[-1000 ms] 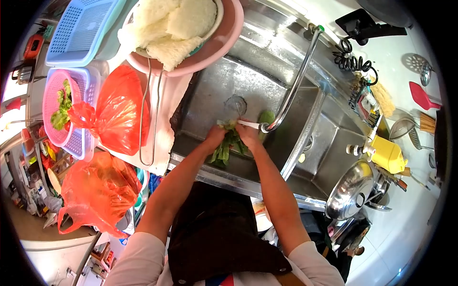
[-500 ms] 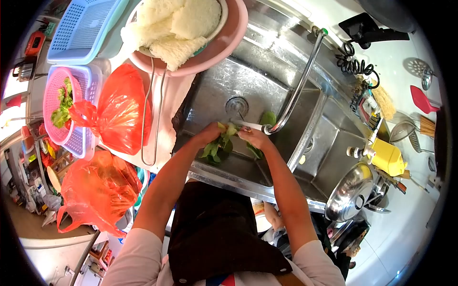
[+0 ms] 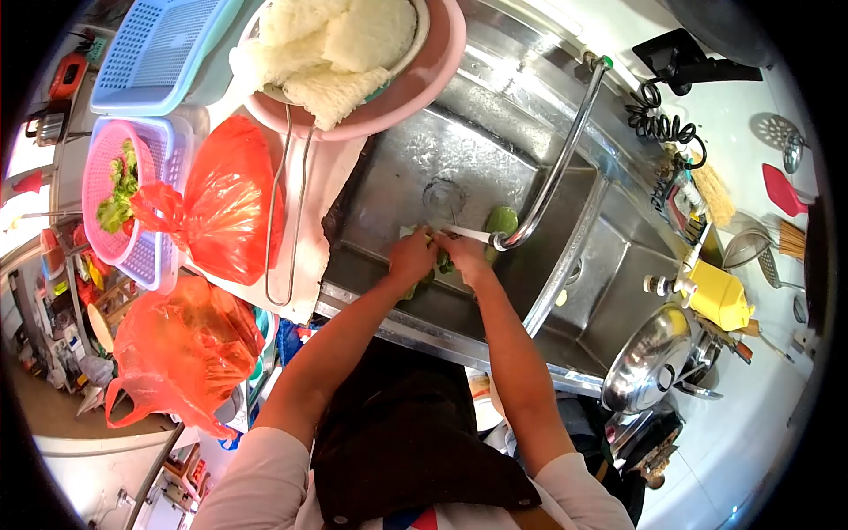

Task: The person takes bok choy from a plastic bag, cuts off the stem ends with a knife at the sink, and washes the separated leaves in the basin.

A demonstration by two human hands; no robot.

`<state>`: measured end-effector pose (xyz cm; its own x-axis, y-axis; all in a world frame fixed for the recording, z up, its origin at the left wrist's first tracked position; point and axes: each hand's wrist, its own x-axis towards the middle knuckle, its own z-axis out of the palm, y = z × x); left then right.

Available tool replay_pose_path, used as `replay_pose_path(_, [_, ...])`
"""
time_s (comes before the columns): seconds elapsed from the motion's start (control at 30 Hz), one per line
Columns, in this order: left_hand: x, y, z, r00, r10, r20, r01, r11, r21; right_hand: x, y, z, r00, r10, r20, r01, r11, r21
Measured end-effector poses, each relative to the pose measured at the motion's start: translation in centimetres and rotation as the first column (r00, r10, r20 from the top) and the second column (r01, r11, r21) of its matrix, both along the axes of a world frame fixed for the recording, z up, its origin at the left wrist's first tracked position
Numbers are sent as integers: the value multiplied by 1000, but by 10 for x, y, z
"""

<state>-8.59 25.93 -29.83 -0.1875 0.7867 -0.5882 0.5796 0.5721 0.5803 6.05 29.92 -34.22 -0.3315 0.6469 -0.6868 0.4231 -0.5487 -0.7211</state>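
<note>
Both hands are low in the left basin of the steel sink, close together below the tap's spout. My left hand is closed around leafy greens, and some leaf shows beneath it. My right hand grips the same bunch from the other side, its fingers bent inward. Much of the greens is hidden by the hands. A separate green leaf lies in the basin just behind the spout. Water looks to be splashing on the basin floor.
Left of the sink are a pink basin with white spongy food, a red plastic bag, a pink basket holding greens and a blue basket. On the right are a second basin, a metal lid and a yellow bottle.
My hands have come closer together, the left one moving rightward. The bunch of greens, spread out before, is now gathered and mostly covered by the hands.
</note>
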Motion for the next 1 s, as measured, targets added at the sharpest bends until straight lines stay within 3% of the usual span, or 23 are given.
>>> replay_pose_path(0.03, [0, -4, -9, 1000, -19, 12, 19, 999, 38, 14, -9, -43, 995, 86, -50, -77, 984, 161])
replay_pose_path(0.1, [-1, -6, -17, 997, -43, 60, 37, 994, 100, 3, 15, 12, 965, 221, 142, -238, 964, 118])
replay_pose_path(0.2, [-17, 6, -17, 982, -82, 168, 67, 993, 95, 13, 28, 18, 989, 17, -144, -33, 994, -106])
replay_pose_path(0.23, [-23, 12, -13, 970, -111, 216, 104, 994, 43, 15, 38, 31, 974, 137, -178, -145, 989, -36])
replay_pose_path(0.27, [-27, 15, -8, 954, -138, 267, 145, 989, -8, 17, 39, 46, 990, 100, -95, -110, 988, -111])
replay_pose_path(0.33, [-32, 13, -22, 951, -219, 220, 198, 974, 115, 13, 46, 92, 996, 44, 79, -23, 970, -241])
replay_pose_path(0.37, [-34, 11, -30, 948, -256, 191, 223, 959, 175, 29, 45, 58, 996, 52, 68, -30, 956, -292])
replay_pose_path(0.47, [-37, 14, -21, 824, 33, 565, -27, 999, -18, 37, 39, 37, 973, -149, -178, 53, 891, -451])
replay_pose_path(0.57, [-29, 14, -12, 770, 275, 576, -218, 962, -167, 24, 31, 37, 930, -317, -184, 206, 867, -455])
replay_pose_path(0.67, [-28, 16, -13, 718, 337, 609, -226, 940, -254, 19, 23, 35, 921, -370, -125, 278, 845, -456])
replay_pose_path(0.77, [-23, 11, -29, 605, 314, 731, -246, 948, -203, 17, 18, 35, 934, -346, -91, 272, 850, -452])
replay_pose_path(1.0, [-24, 10, -15, 661, 274, 698, -263, 956, -127, 16, 19, 46, 945, -280, -169, 185, 884, -430])
